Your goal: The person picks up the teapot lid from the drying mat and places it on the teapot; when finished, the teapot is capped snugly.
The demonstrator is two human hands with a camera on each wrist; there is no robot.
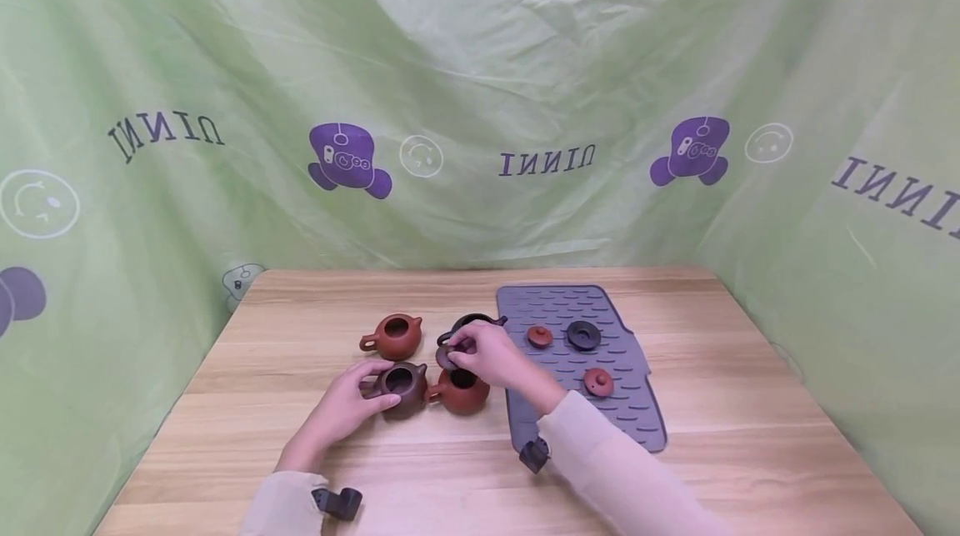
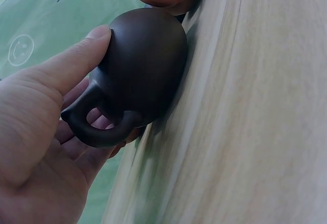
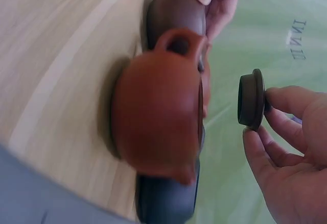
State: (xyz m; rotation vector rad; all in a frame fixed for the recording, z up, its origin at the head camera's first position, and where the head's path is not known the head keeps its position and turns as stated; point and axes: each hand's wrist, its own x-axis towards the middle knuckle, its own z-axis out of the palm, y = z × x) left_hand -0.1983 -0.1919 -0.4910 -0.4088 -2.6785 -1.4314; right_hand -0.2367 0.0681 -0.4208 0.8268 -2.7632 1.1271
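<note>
In the head view, the right sleeve lay nearest the camera. Ahead of it the right hand reached leftward, thumb and fingers pinching a brown lid. Below that hand sat the near red teapot, and just beyond it the black teapot. The left hand held the brown teapot from its handle side, thumb near, fingers far, likely to steady it while its mouth was left uncovered. Beyond the left hand stood the far red teapot, also lidless. To the right hand's right, a gray mat carried two red lids and a black lid, apart from one another, perhaps so that each could be picked up singly.

In the left wrist view, the thumb pressed the brown teapot's shoulder and the fingers lay behind its handle; the pot stood on the table, so the grip seemed to brace rather than lift.

In the right wrist view, the near red teapot came closest. The lid hung clear of every pot, its flange facing down toward the table, the fingertips at its knob and rim, a hold that apparently left the flange free.
</note>
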